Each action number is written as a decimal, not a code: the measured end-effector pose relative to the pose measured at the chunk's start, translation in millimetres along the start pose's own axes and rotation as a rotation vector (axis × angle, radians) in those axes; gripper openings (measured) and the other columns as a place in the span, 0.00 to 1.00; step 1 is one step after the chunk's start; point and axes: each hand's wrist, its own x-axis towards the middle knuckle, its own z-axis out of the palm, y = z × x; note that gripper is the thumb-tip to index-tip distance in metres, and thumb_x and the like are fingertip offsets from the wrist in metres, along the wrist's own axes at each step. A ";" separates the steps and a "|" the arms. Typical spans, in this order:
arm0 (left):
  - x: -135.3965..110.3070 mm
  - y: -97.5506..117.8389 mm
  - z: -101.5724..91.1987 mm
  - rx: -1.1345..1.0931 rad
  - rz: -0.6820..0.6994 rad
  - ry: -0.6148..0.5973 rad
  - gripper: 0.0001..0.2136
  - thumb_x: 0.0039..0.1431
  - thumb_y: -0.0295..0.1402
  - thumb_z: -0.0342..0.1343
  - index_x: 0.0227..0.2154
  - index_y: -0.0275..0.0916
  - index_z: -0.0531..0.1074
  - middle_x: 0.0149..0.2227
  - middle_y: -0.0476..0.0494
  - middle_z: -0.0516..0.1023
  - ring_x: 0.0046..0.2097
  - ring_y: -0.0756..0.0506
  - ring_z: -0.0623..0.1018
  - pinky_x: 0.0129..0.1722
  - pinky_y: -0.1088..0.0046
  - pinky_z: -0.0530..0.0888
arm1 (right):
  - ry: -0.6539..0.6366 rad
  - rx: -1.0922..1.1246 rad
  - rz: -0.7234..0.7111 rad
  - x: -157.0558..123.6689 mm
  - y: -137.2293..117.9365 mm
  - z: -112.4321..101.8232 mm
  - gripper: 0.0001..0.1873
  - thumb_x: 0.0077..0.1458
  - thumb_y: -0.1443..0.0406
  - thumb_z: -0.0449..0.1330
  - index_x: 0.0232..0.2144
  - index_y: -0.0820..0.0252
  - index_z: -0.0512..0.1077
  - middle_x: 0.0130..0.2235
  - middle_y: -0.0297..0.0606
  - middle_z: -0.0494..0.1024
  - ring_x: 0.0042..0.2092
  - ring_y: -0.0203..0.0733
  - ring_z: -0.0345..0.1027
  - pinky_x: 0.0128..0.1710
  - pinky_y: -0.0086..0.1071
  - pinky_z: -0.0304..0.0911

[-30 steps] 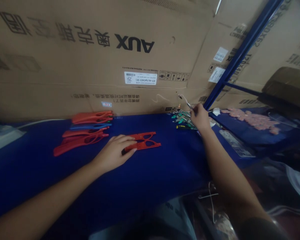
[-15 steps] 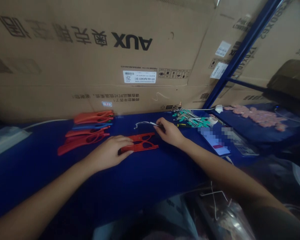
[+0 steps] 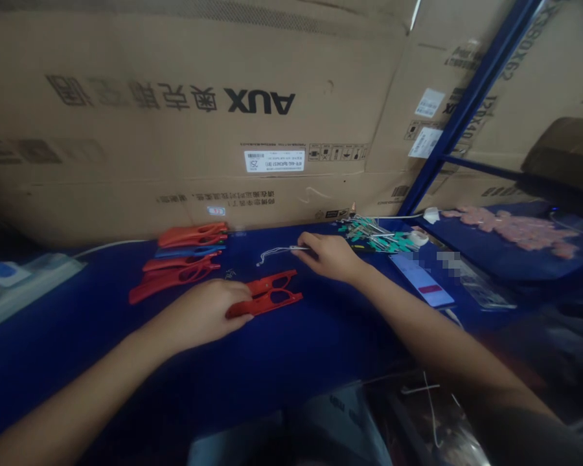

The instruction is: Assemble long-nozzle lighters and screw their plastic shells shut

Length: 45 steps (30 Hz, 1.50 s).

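My left hand [image 3: 205, 314] rests on the blue table, fingers closed over the near end of a pair of red plastic clamp halves [image 3: 271, 295]. My right hand [image 3: 329, 255] sits just beyond them and pinches one end of a thin bent metal wire [image 3: 273, 253], which stretches left above the cloth. A stack of red and blue clamp halves [image 3: 184, 256] lies to the left of both hands.
A heap of green-handled metal pieces [image 3: 379, 234] lies at the back right. A phone [image 3: 422, 279] lies right of my right arm. Large cardboard boxes [image 3: 223, 110] wall the back. A blue rack post [image 3: 461, 110] rises on the right, pink bits [image 3: 510, 228] beyond it.
My right hand came from the pile at the back right to the middle, carrying a wire. My left hand stayed on the red clamp halves, which shifted slightly.
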 end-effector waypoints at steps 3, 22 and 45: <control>-3.6 -1.1 -0.2 -0.002 -0.016 0.016 0.08 0.62 0.34 0.59 0.43 0.46 0.78 0.44 0.47 0.81 0.45 0.43 0.81 0.46 0.68 0.75 | 0.027 0.075 -0.008 -7.2 -1.4 11.1 0.13 0.68 0.55 0.53 0.39 0.58 0.69 0.34 0.38 0.79 0.31 0.39 0.70 0.30 0.29 0.51; -1.4 0.5 27.6 -0.060 -0.151 0.432 0.16 0.60 0.46 0.63 0.46 0.43 0.75 0.46 0.45 0.81 0.47 0.42 0.80 0.50 0.65 0.75 | -0.069 0.288 -0.103 -19.9 -14.5 2.6 0.08 0.69 0.61 0.48 0.45 0.57 0.63 0.37 0.38 0.78 0.33 0.39 0.72 0.32 0.30 0.61; -0.6 9.7 28.9 -0.100 0.156 0.528 0.03 0.61 0.28 0.63 0.38 0.40 0.76 0.28 0.50 0.78 0.31 0.49 0.77 0.33 0.72 0.74 | -0.215 0.080 -0.121 -15.6 -21.1 -5.7 0.31 0.65 0.43 0.50 0.22 0.59 0.67 0.22 0.34 0.71 0.25 0.34 0.60 0.26 0.31 0.40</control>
